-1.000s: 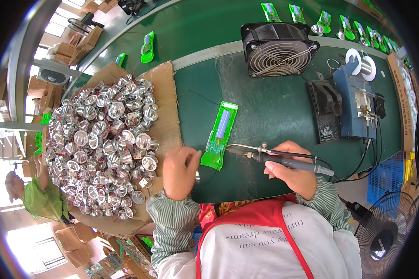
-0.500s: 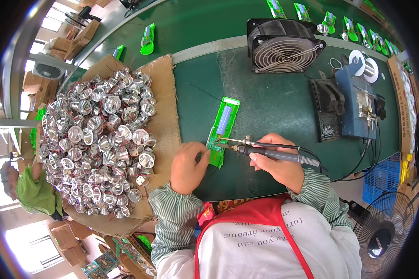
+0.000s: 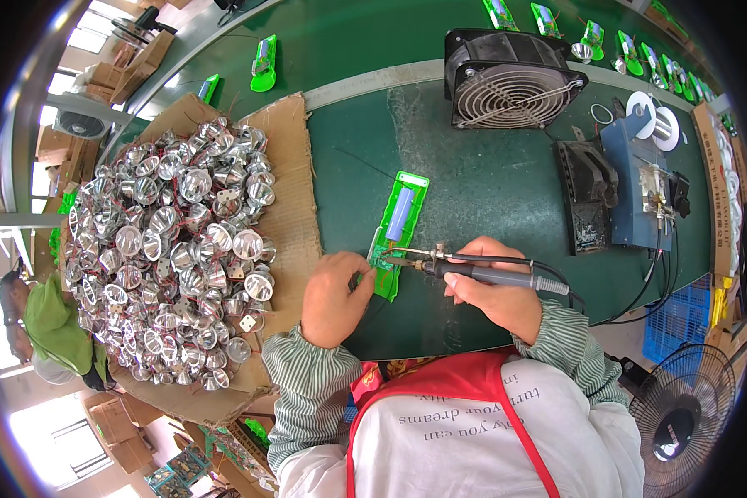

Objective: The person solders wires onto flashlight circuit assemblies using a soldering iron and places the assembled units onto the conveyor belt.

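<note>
A soldering iron (image 3: 490, 275) with a grey-and-black handle and a metal feed tube lies in my right hand (image 3: 500, 286), fingers closed round it. Its tip touches or nearly touches the small green circuit board (image 3: 382, 256) at the near end of a bright green plastic housing (image 3: 420, 187). A blue cylindrical battery cell (image 3: 401, 214) sits farther up inside that housing. My left hand (image 3: 338, 297) is closed in a pinch at the board's left edge; what its fingertips hold is too small to make out. Thin dark wires stick out beside the housing.
Left of me, a cardboard tray (image 3: 295, 183) bears a big heap of silver reflector cups (image 3: 195, 184) with wires. A square fan (image 3: 515, 87) stands at the back, a blue soldering unit (image 3: 631, 178) with a wire spool (image 3: 664, 127) on the right. More green housings (image 3: 263, 65) lie beyond.
Both hands and the iron keep their places at the board. The view has shifted slightly, and the person in green at the far left has moved a little.
</note>
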`<state>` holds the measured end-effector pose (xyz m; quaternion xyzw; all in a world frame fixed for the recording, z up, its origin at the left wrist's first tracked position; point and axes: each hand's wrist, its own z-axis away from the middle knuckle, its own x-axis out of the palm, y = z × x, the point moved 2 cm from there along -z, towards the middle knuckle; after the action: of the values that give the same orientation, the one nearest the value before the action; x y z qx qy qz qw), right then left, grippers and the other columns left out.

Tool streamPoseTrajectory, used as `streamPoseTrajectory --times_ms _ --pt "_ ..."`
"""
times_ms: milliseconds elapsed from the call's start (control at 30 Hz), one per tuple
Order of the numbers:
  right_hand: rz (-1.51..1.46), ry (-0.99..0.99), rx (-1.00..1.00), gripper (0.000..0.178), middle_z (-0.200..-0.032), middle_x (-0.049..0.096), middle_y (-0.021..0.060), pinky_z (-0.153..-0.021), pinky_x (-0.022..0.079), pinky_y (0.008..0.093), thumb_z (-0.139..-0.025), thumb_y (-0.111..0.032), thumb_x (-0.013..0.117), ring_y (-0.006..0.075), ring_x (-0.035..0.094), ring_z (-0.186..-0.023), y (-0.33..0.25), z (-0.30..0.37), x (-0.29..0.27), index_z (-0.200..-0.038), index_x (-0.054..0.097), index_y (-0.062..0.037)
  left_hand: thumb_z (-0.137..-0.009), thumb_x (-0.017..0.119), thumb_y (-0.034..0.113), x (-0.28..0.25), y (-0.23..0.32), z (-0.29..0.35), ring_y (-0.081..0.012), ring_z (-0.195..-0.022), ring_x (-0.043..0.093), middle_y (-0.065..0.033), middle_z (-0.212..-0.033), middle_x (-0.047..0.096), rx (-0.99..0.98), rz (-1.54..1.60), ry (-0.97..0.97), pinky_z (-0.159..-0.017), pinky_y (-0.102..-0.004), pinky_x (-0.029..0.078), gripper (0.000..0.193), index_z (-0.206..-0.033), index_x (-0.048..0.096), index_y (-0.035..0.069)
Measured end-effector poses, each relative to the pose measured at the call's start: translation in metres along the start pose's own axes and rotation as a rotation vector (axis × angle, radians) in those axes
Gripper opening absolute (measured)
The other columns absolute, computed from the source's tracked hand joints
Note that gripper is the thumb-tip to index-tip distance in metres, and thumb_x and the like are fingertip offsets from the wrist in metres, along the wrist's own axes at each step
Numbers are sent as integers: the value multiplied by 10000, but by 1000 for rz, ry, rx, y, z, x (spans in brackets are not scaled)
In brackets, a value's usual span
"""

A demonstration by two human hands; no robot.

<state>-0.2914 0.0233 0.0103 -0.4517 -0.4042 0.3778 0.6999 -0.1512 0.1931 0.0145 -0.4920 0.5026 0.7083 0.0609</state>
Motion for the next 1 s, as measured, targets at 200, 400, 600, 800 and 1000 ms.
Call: streamPoseTrajectory --times_ms 200,400,600,800,1000 --pt "-13 13 19 172 -776 625 75 -586 501 236 -776 -57 635 106 612 -686 -3 3 -1 -901 545 19 -734 600 70 0 1 -1 -314 -714 504 -130 -764 570 11 11 -6 -635 -394 401 60 -749 575 18" --pt "1 17 2 167 -757 624 73 -588 495 234 -781 -67 634 102 606 -670 -4 4 0 -896 544 16 -740 599 87 -2 -2 -3 -320 -721 511 -133 -756 564 -13 24 -48 -644 -400 404 74 -744 575 18" --pt "32 -16 -3 162 -769 616 101 -569 497 236 -805 -52 617 117 607 -662 -2 2 -1 -906 520 28 -745 593 106 -3 -1 -4 -316 -716 510 -134 -748 556 -58 40 -93 -641 -400 404 91 -739 571 18" --pt "-5 19 -43 166 -772 619 106 -567 500 238 -803 -43 617 120 608 -665 -7 6 -4 -911 515 30 -745 594 111 -3 0 -4 -305 -704 512 -132 -747 555 -85 59 -110 -630 -399 405 95 -745 573 18" --pt "70 9 -70 157 -758 624 111 -573 500 237 -798 -33 614 126 613 -666 -9 12 -10 -906 518 29 -748 595 113 -2 1 -3 -301 -708 515 -135 -760 557 -103 47 -107 -633 -396 408 99 -759 581 16"
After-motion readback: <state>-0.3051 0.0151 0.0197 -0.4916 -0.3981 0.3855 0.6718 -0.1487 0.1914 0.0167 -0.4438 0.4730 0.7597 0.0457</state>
